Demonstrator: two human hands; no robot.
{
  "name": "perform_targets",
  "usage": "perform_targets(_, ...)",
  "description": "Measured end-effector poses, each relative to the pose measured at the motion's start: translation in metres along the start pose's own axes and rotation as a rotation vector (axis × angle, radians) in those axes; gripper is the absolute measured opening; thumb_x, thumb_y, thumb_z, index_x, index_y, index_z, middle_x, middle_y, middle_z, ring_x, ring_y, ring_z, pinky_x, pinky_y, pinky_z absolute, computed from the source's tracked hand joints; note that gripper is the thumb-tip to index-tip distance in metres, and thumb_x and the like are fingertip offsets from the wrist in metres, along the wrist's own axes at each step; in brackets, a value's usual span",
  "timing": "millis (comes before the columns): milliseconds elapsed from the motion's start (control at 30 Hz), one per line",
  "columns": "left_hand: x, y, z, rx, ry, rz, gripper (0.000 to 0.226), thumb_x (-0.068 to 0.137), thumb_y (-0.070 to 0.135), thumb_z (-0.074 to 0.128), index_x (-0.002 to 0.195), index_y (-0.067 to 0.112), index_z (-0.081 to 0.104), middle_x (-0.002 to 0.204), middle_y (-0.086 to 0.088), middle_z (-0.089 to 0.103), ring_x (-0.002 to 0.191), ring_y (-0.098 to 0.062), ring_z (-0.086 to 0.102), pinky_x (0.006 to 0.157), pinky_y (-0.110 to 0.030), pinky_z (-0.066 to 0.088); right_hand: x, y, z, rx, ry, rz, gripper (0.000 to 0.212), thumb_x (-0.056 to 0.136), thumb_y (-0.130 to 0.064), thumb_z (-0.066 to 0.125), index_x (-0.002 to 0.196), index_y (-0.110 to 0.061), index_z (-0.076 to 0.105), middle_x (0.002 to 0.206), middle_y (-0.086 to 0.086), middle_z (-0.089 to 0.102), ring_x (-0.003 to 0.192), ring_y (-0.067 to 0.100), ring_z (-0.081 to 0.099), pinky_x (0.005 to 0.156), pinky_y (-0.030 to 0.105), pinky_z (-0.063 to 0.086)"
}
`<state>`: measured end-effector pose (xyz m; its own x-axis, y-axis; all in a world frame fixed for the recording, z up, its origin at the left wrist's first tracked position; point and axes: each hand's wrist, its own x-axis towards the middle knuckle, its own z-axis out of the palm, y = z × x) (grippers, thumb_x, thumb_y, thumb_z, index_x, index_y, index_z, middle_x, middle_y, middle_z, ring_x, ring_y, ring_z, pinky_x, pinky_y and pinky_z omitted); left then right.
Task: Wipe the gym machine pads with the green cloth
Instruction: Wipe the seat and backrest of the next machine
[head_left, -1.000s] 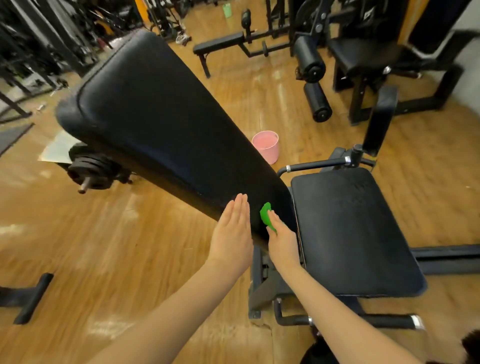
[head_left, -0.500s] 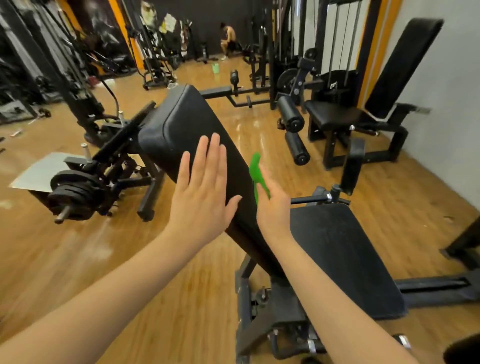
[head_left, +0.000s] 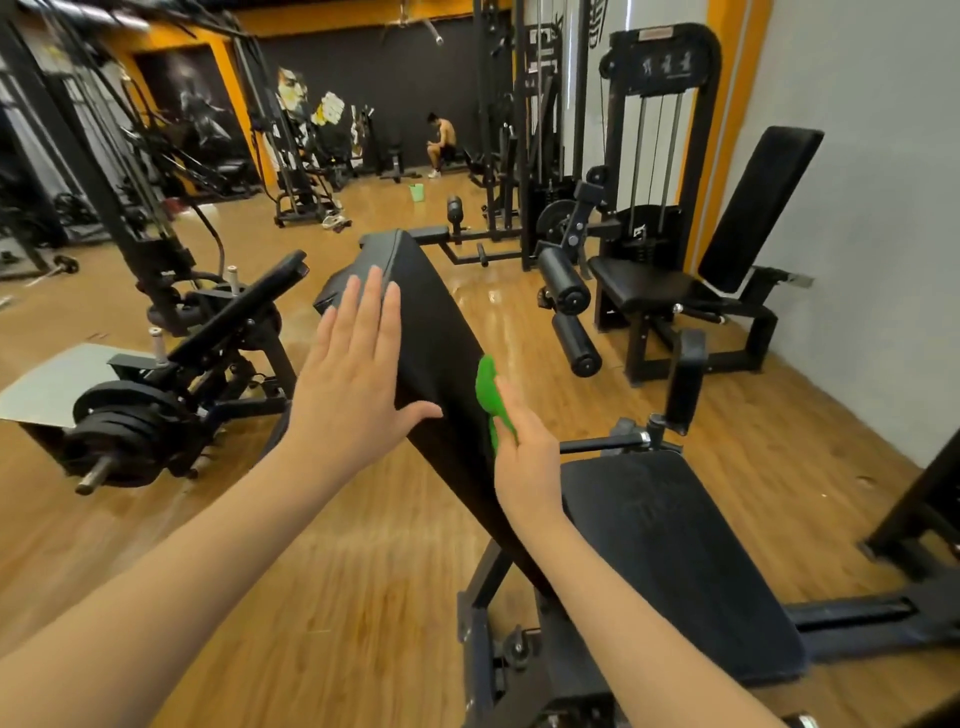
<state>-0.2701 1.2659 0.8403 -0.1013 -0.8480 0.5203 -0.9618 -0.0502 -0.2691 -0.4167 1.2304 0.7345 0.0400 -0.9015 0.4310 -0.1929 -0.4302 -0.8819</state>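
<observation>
- Left hand, fingers straight and together, braces the back pad at ten o'clock.
- Right hand presses the cloth onto the pad's right face; its fingers are hidden.
- The cloth looks soft and light, best bunched in the palm.

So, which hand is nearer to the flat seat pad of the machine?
The right hand. It presses the green cloth on the backrest pad just beside the seat pad; the left hand lies flat on the backrest's far side.
</observation>
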Motion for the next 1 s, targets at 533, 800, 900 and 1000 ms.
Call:
perform_targets(533, -0.01, -0.048, 0.019, -0.164, 0.069, 0.069, 0.122, 0.065, 0.054, 0.08, 0.149, -0.001, 0.01, 0.157, -0.019, 0.02, 0.143, -0.023, 0.007, 0.115, -0.043, 0.012, 0.006, -0.029, 0.031, -0.098, 0.091, -0.324, 0.046, 0.091, -0.003, 0.046, 0.137, -0.008, 0.038, 0.135, -0.003, 0.044, 0.131, 0.019, 0.041, 0.108, 0.015, 0.028)
perform_targets(800, -0.005, -0.063, 0.038, -0.432, 0.115, 0.109, 0.117, 0.063, 0.047, 0.084, 0.149, -0.002, 0.022, 0.153, -0.02, 0.031, 0.143, -0.028, 0.026, 0.115, -0.045, 0.023, 0.021, -0.046, 0.059, -0.288, 0.151, -0.65, 0.041, 0.104, -0.023, 0.025, 0.133, -0.001, 0.044, 0.139, 0.009, 0.041, 0.132, 0.028, 0.039, 0.113, 0.031, 0.029)
perform_targets(900, -0.002, -0.075, 0.044, -0.482, 0.145, 0.201, 0.106, 0.07, 0.056, 0.072, 0.148, 0.001, 0.026, 0.152, -0.017, 0.033, 0.142, -0.019, 0.019, 0.118, -0.035, 0.012, -0.003, -0.02, 0.052, -0.395, 0.145, -0.635, 0.036, 0.103, -0.019, 0.028, 0.134, -0.006, 0.041, 0.141, 0.008, 0.039, 0.132, 0.028, 0.039, 0.113, 0.03, 0.028)
perform_targets(1000, 0.008, -0.096, 0.047, -0.466, 0.157, 0.377, 0.098, 0.08, 0.066, 0.053, 0.148, 0.002, 0.025, 0.152, -0.014, 0.034, 0.142, -0.013, 0.013, 0.119, -0.025, 0.002, -0.007, -0.034, 0.05, -0.42, 0.235, -0.604, 0.039, 0.094, -0.006, 0.039, 0.133, -0.007, 0.042, 0.139, 0.008, 0.042, 0.13, 0.026, 0.041, 0.112, 0.03, 0.029)
